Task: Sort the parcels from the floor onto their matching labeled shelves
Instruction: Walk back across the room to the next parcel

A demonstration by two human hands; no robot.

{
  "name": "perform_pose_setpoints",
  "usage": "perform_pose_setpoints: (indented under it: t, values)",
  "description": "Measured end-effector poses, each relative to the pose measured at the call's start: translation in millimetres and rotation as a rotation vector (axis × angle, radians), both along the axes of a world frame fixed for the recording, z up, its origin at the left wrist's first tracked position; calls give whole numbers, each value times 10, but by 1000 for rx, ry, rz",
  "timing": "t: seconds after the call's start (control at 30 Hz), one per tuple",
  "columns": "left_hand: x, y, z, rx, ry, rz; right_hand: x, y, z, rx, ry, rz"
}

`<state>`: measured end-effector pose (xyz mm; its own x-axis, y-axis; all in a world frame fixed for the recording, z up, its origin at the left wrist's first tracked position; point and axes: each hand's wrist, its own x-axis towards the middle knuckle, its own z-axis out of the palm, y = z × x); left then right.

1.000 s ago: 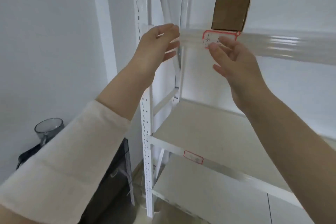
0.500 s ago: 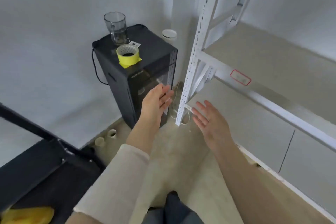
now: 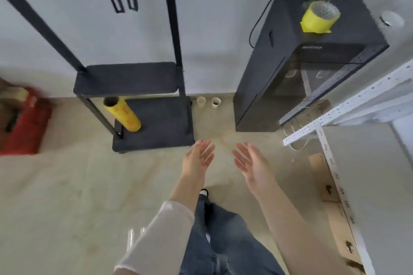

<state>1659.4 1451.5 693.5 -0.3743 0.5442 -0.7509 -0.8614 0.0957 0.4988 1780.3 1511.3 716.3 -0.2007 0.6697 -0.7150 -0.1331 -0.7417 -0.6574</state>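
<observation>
Fingers of the left hand (image 3: 197, 158) and right hand (image 3: 251, 164) are spread and empty, palms facing each other at frame centre above the beige floor (image 3: 67, 196). The only parcel-like thing is flat brown cardboard (image 3: 337, 214) at lower right, beneath the white metal shelf (image 3: 368, 174). It looks light and stiff; grip opposite edges.

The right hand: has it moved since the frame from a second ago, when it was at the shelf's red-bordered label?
Yes. The right hand has come down from the shelf edge and is open and empty above the floor, level with the white rack's foot.
</observation>
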Motion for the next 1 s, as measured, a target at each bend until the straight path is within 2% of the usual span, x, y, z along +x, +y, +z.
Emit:
perform_pose_setpoints:
  t: [0.17, 0.27, 0.4, 0.53, 0.73, 1.0]
  values:
    - [-227, -819, -120, 15, -22, 285, -456, -415, -132, -12, -11, 281]
    - [-471, -1470, -155, 38, -47, 553, -811, -820, -157, -29, -12, 473]
    - [-792, -2405, -132, 43, -62, 894, -1425, -1515, -164, -24, -2, 756]
    - [-1113, -3347, -103, 36, -41, 1131, -2161, -2385, -157, -4, 34, 982]
    - [-1674, -4697, -30, -3, 63, 1380, -3127, -3872, -100, 14, 87, 1313]
    - [-2315, -5837, -110, 97, 65, 1605, -4100, -5251, -97, 0, 88, 1522]
